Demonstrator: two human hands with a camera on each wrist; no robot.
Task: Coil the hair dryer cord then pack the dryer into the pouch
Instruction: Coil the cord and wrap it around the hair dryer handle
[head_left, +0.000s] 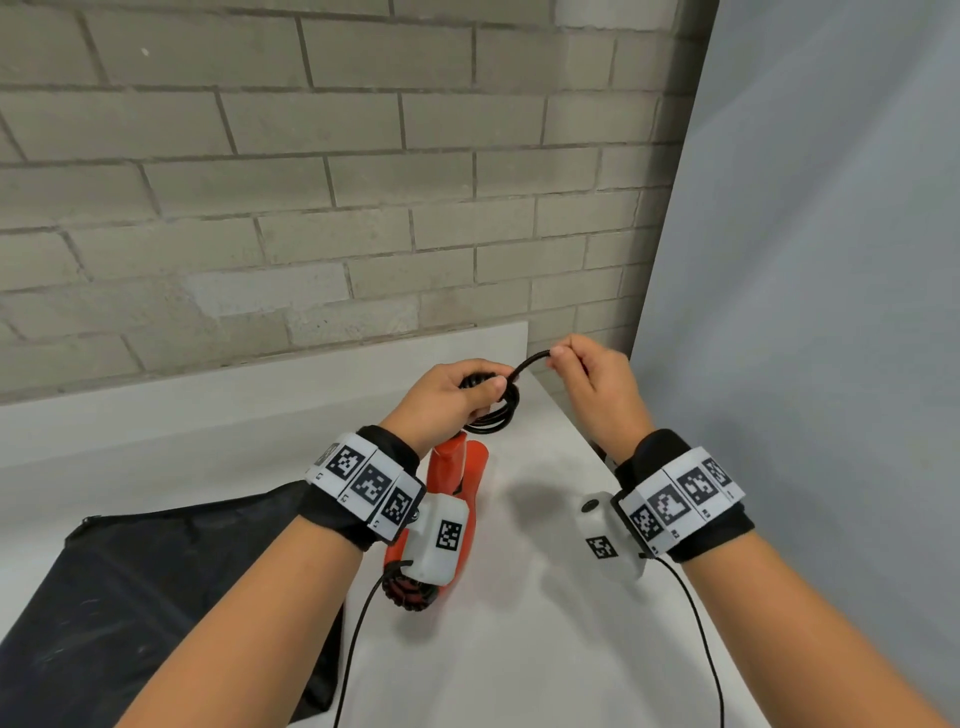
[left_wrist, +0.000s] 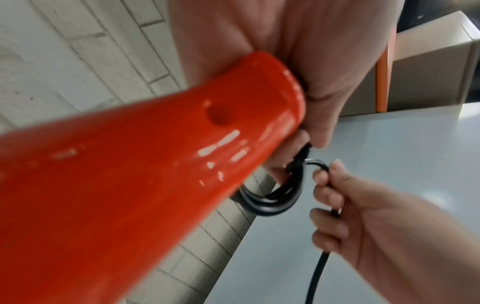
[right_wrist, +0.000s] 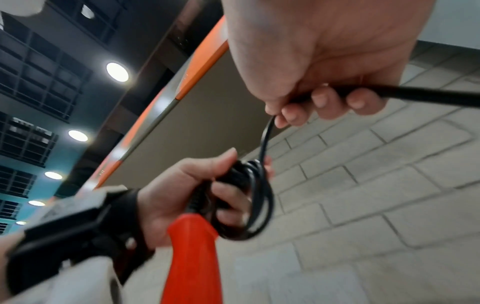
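Observation:
An orange-red hair dryer (head_left: 457, 499) hangs below my left hand (head_left: 457, 397), its handle (left_wrist: 155, 174) filling the left wrist view and also showing in the right wrist view (right_wrist: 194, 257). My left hand grips several black loops of the cord coil (head_left: 501, 410) (right_wrist: 257, 197) (left_wrist: 275, 197) at the handle's end. To the right, my right hand (head_left: 587, 374) pinches the free stretch of cord (head_left: 530, 361), which arches over to the coil. The cord passes through the curled fingers (right_wrist: 322, 102) and runs on. A black pouch (head_left: 156, 597) lies flat at the left on the white table (head_left: 545, 649).
A grey brick wall (head_left: 311, 182) stands close behind the table. The table's right edge runs diagonally beside my right arm, with grey floor (head_left: 831, 260) beyond. Thin black cables (head_left: 696, 623) hang from the wrist cameras.

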